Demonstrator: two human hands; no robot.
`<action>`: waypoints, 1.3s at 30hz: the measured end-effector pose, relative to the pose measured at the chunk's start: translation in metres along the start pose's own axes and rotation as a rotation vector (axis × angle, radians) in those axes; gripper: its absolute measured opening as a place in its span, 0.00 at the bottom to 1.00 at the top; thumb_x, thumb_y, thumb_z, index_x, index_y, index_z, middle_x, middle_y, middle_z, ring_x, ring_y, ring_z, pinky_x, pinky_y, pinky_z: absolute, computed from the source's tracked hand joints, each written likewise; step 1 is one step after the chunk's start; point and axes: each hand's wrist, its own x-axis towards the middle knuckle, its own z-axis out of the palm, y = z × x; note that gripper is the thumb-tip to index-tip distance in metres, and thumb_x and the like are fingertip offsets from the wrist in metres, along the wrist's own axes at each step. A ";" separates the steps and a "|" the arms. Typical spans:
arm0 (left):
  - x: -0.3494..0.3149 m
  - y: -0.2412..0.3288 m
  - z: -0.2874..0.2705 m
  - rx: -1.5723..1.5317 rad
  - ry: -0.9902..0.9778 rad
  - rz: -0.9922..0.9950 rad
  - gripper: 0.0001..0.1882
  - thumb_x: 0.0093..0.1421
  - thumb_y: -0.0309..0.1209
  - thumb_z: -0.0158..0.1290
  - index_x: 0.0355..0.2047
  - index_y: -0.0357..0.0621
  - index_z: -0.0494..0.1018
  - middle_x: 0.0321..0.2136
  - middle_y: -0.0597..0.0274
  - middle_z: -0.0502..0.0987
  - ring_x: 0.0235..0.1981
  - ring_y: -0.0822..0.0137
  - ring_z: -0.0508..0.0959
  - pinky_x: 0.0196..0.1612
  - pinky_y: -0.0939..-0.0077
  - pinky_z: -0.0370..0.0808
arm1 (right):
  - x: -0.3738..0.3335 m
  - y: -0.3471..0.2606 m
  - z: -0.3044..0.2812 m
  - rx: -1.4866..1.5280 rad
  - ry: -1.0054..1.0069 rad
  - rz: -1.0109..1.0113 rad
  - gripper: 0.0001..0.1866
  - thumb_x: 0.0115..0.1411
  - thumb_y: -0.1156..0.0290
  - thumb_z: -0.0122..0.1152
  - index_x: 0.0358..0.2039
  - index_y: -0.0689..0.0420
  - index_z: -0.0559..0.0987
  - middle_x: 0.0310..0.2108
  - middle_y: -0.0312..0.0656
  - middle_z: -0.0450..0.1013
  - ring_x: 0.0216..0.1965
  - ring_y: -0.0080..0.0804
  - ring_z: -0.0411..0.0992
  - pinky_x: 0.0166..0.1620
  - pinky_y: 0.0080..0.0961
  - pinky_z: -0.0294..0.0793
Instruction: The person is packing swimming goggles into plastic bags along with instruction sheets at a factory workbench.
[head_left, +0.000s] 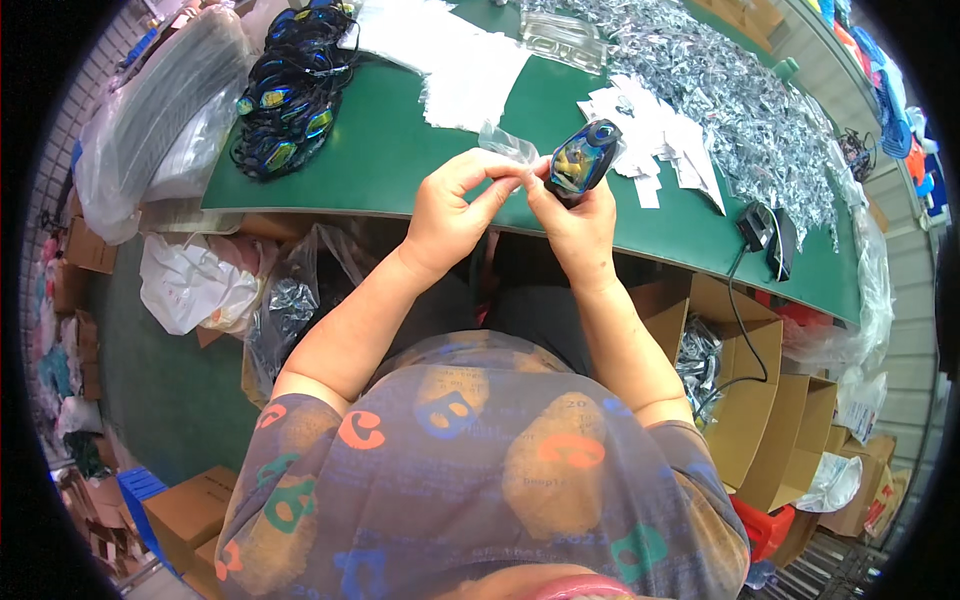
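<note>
My right hand [578, 222] holds a pair of dark swimming goggles [583, 160] with shiny, mirrored blue-and-gold lenses, raised just above the near edge of the green table [400, 160]. Thumb and forefinger of my left hand [452, 208] are pinched together and meet the right fingertips. A small piece of clear plastic [508, 146] sticks up from that pinch. Its full shape is hidden by the fingers. On the table to the left lies a heap of similar black goggles [290, 95] with coloured lenses and straps.
White sheets or sleeves [470, 75] lie beyond my hands, with loose white papers [680, 140] to the right. A large heap of small silvery pieces [730, 100] covers the far right. A black device [757, 228] with a cable sits near the right edge. Open cardboard boxes [745, 350] stand below.
</note>
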 end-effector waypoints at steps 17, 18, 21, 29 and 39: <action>-0.024 -0.010 0.003 -0.693 0.279 -0.721 0.20 0.63 0.34 0.64 0.51 0.45 0.69 0.39 0.65 0.77 0.36 0.72 0.79 0.37 0.77 0.78 | -0.009 0.021 0.017 0.003 0.024 -0.029 0.12 0.59 0.84 0.65 0.40 0.59 0.74 0.33 0.32 0.75 0.35 0.19 0.72 0.41 0.19 0.73; -0.028 -0.008 0.004 -0.755 0.293 -0.772 0.19 0.64 0.35 0.63 0.50 0.45 0.69 0.39 0.65 0.78 0.36 0.72 0.80 0.37 0.76 0.78 | -0.011 0.021 0.019 0.003 -0.013 -0.014 0.12 0.59 0.84 0.65 0.41 0.59 0.74 0.33 0.32 0.75 0.35 0.19 0.72 0.41 0.19 0.73; -0.010 -0.037 0.002 -0.543 0.376 -0.434 0.11 0.67 0.30 0.59 0.47 0.40 0.74 0.35 0.64 0.80 0.33 0.74 0.79 0.37 0.78 0.77 | -0.010 0.028 0.017 -0.059 -0.089 -0.037 0.09 0.60 0.81 0.64 0.40 0.60 0.75 0.34 0.34 0.76 0.36 0.20 0.74 0.41 0.20 0.74; 0.024 -0.001 -0.019 0.488 0.183 0.217 0.05 0.55 0.26 0.64 0.33 0.46 0.81 0.29 0.60 0.80 0.27 0.58 0.80 0.31 0.68 0.77 | -0.032 -0.060 -0.003 -0.509 -0.445 -0.257 0.22 0.54 0.60 0.76 0.41 0.59 0.77 0.29 0.49 0.77 0.30 0.50 0.78 0.36 0.38 0.77; 0.005 0.015 -0.015 0.355 0.039 0.111 0.06 0.58 0.19 0.61 0.37 0.38 0.82 0.34 0.56 0.81 0.35 0.61 0.81 0.39 0.71 0.78 | -0.025 -0.038 -0.022 -0.919 -0.491 0.014 0.24 0.64 0.50 0.65 0.34 0.62 0.73 0.26 0.57 0.77 0.31 0.59 0.78 0.35 0.47 0.77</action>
